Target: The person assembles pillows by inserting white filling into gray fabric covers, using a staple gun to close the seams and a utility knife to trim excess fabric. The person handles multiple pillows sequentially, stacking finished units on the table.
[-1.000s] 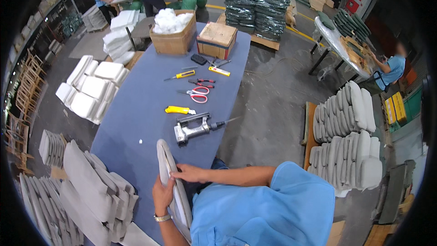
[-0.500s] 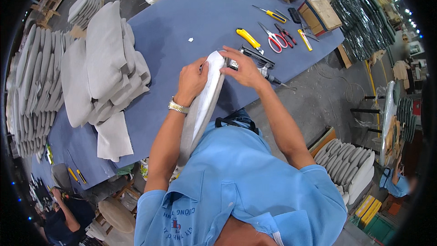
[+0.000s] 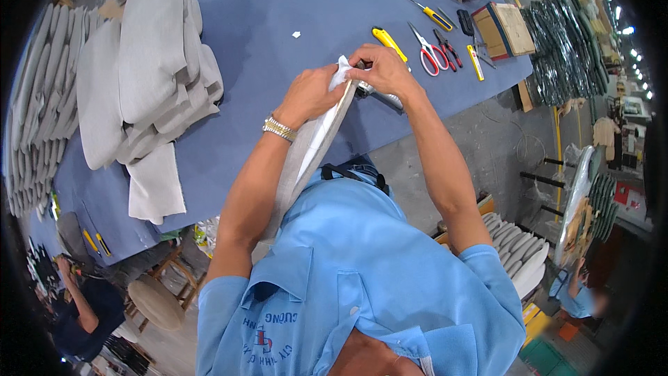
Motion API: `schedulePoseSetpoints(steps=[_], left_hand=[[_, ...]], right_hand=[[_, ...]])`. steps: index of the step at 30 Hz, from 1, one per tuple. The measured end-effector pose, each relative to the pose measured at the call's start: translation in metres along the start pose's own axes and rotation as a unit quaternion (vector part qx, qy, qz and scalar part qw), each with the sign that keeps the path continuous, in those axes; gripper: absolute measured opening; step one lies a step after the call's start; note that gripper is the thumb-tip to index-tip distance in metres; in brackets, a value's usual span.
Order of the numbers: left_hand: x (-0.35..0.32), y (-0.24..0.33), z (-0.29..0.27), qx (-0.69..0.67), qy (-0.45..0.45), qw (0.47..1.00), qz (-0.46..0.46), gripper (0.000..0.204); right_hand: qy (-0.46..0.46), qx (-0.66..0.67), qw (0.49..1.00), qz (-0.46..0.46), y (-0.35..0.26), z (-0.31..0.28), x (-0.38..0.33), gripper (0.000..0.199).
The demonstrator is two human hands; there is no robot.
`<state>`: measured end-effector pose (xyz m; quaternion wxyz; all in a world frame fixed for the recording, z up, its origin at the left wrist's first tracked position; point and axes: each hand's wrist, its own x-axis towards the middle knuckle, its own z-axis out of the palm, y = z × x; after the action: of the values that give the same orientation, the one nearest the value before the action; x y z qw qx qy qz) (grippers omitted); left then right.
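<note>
A long grey upholstered pad (image 3: 291, 167) stands on edge between my body and the table, its white underside (image 3: 316, 141) facing left. My left hand (image 3: 314, 93) is closed over the pad's far end, its fingers bunching the white material. Against it, my right hand (image 3: 387, 71) pinches the same end, thumb and fingers at the corner where grey cover and white material meet. The fingertips of both hands almost touch. Partly hidden under my right hand lies a dark and silver tool (image 3: 388, 100) that I cannot identify fully.
On the blue table (image 3: 257, 49), a yellow cutter (image 3: 388, 42), red-handled scissors (image 3: 433, 59), pliers (image 3: 449, 49) and a screwdriver (image 3: 437, 17) lie beyond my right hand. Grey covers (image 3: 149, 56) are stacked at left. A cardboard box (image 3: 504, 31) stands far right. Another person (image 3: 83, 313) works lower left.
Both hands have drawn closer together at the pad's far end, and the white material there is now bunched up. The view has shifted slightly, with the table moving in the picture.
</note>
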<state>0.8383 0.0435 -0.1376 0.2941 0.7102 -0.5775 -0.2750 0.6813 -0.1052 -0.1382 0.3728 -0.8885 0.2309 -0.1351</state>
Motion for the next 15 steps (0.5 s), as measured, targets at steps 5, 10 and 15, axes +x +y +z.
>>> schedulePoseSetpoints(steps=[5,10,15], left_hand=[[0.013,-0.007,0.011,0.03,0.024,0.999,-0.003,0.032],[0.021,-0.011,0.018,0.015,0.026,0.999,-0.04,0.029],[0.026,-0.017,0.02,-0.017,0.037,0.997,-0.063,0.03]], right_hand=[[-0.044,-0.016,0.998,0.04,-0.002,-0.006,0.01,0.025],[-0.079,-0.035,0.995,0.053,0.003,-0.009,0.022,0.026],[-0.116,-0.048,0.991,0.051,0.005,-0.015,0.033,0.027]])
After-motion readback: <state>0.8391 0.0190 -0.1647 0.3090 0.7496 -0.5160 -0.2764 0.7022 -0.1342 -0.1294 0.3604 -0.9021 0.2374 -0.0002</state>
